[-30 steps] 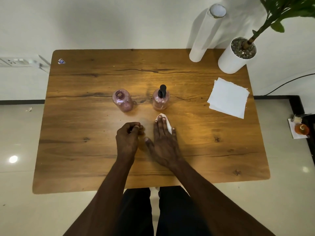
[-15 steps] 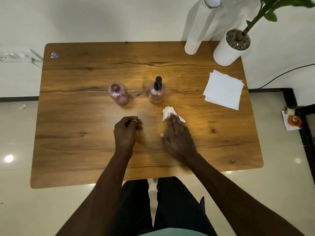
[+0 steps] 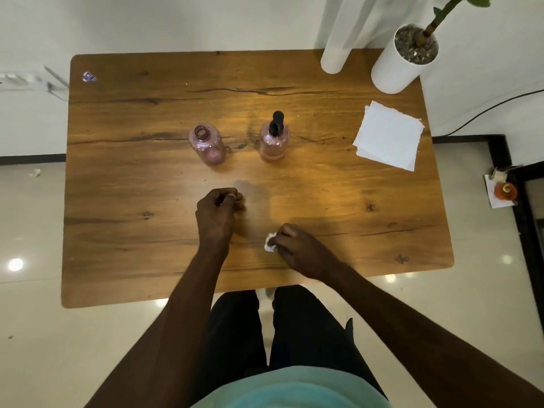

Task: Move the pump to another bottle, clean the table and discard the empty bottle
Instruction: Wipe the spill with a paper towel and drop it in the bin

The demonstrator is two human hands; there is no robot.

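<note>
centrally, on wooden table (image 3: 117, 231): pump bottle (image 3: 273, 141), pink, upright, black pump fitted. left of pump bottle, apart: open bottle (image 3: 207, 144), pink, uncapped, upright. right of pump bottle, well apart: stack of white napkins (image 3: 388, 136). beyond and right of it, at table's far edge: white roll (image 3: 334, 58) and white plant pot (image 3: 397, 70). path between hands and pump bottle was unobstructed. left hand (image 3: 216, 214), nearer than pump bottle, was curled into a fist; contents unclear. right hand (image 3: 297, 248), nearer still, was clenched around crumpled tissue (image 3: 270, 245), on the tabletop.
</note>
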